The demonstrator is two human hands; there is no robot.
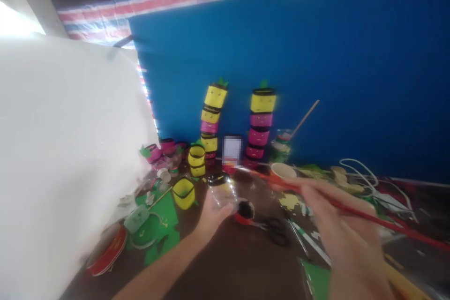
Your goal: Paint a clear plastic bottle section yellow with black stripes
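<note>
My left hand [211, 219] is wrapped round a clear plastic cup [223, 193] with a black rim, held above the dark table. In my right hand [346, 232] is a long red paintbrush [277, 179], gripped like a pen. Its pale tip points left, above and to the right of the cup; the two look apart. Just right of the cup stands a small red pot [243, 218] with something black in it. Black-handled scissors [276, 232] lie beside the pot. Left of the cup sits a yellow cup [183, 194] with a dark rim.
Two stacks of yellow and pink face cups, a left stack [210, 117] and a right stack [260, 122], stand by the blue wall [333, 70]. Green sheets [165, 211] and a red round container [107, 251] lie left. A jar [281, 147] holds a stick; scraps and a white cord [365, 171] lie right.
</note>
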